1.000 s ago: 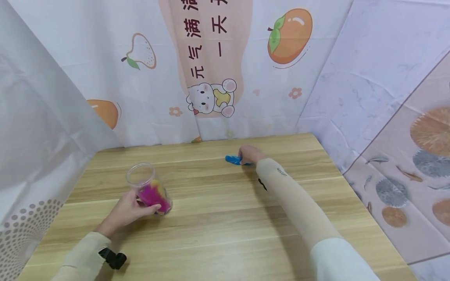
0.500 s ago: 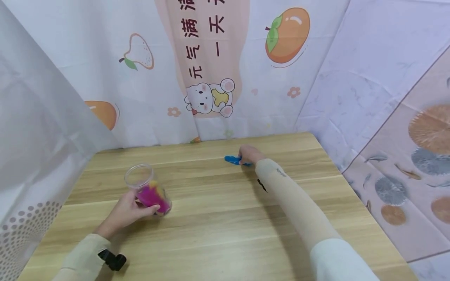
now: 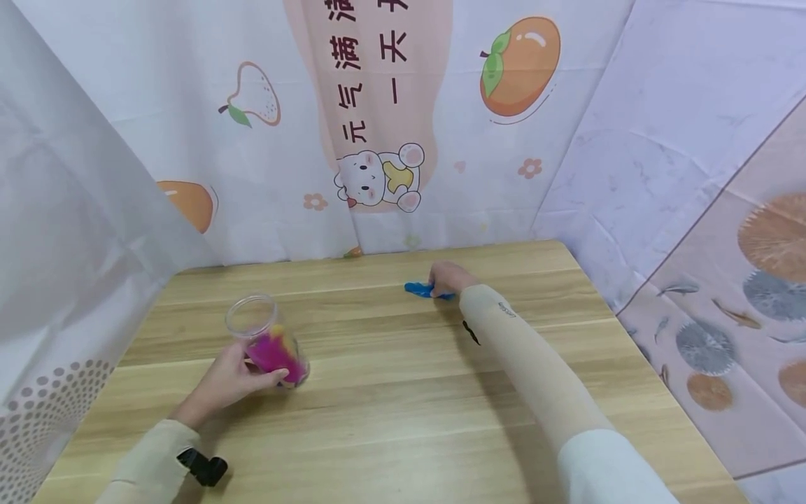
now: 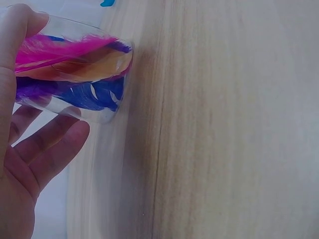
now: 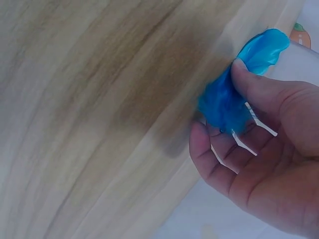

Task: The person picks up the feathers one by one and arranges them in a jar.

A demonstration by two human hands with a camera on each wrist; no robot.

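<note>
My left hand [image 3: 233,381] grips a clear jar [image 4: 108,114] at the left of the table, its open rim upward and its base right at the wood. Inside the jar lie a pink feather [image 4: 70,50], an orange feather [image 4: 94,67] and dark blue feathers [image 4: 94,94]. Toward the back of the table, right of centre, my right hand [image 3: 448,277] pinches a bright blue feather [image 5: 224,102] between thumb and fingertips. The feather's glossy tip sticks out past the thumb in the right wrist view, low over the wood.
The wooden table [image 3: 378,399] reaches back to a white curtain [image 3: 264,189] printed with fruit and a bear. Further cloth hangs at the left and right sides. A black wrist mount [image 3: 203,466] sits on my left sleeve.
The head view shifts slightly. Both hands keep their places, the left on the jar and the right on the blue feather, which looks slightly more bunched.
</note>
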